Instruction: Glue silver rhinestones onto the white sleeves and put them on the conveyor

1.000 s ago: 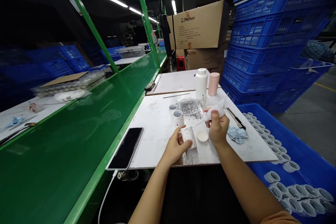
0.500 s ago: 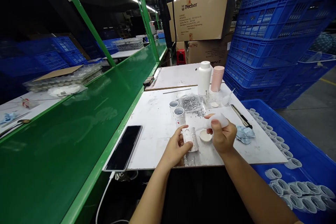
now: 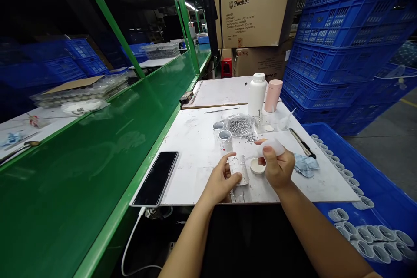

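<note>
In the head view, the left hand (image 3: 220, 181) grips a white cylinder (image 3: 239, 168), lying tilted near the middle of the counter's (image 3: 189, 147) near edge. The right hand (image 3: 279, 167) is wrapped around a white squeeze bottle (image 3: 275, 145), its nozzle toward the cylinder. A phone (image 3: 156, 178) lies at the near left corner; a blue cloth (image 3: 305, 165) lies by the right edge.

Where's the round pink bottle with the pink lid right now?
In the head view, the pink cylindrical bottle stands toward the back right of the white worktop, beyond the right hand, just right of the tall white plastic bottle.
</note>
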The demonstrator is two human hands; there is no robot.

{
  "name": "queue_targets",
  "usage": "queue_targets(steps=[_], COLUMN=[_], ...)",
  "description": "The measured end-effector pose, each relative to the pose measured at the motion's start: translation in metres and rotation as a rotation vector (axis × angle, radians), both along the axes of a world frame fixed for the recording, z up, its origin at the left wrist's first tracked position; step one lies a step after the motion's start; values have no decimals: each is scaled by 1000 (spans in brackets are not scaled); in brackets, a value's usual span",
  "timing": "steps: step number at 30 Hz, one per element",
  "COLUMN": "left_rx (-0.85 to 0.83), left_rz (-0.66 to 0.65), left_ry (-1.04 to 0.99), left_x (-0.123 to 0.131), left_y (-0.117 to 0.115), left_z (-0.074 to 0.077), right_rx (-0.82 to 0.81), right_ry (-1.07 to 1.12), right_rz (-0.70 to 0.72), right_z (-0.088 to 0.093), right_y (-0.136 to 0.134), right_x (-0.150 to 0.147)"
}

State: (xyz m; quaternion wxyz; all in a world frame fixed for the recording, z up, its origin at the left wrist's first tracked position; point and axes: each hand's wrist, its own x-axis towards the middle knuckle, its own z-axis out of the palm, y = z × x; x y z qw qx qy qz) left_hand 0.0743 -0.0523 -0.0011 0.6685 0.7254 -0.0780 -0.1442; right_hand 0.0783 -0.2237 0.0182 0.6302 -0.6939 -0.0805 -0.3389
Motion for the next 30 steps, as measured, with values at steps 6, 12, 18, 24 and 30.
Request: queue_targets(steps=[6, 12, 18, 24, 30], left_rx=[5, -21, -12, -25, -75], left_rz=[5, -4, -6, -7, -3], left_ry=[-4, 12, 1, 5, 21], left_x=[1, 0, 0, 0, 0], left_y=[0, -1, -1, 0, -1], left_z=[0, 1, -1, -1, -3], right_rx=[-14, -33, -67, -114, 205], right_ry=[6, -2, -29, -51, -87], right_rz=[-20, -20, -12, 6, -2], right_z=[1, 0, -1, -2, 0], right_y=[1, 0, -1, -3, 0], right_x=[0, 0, 0, 0, 4])
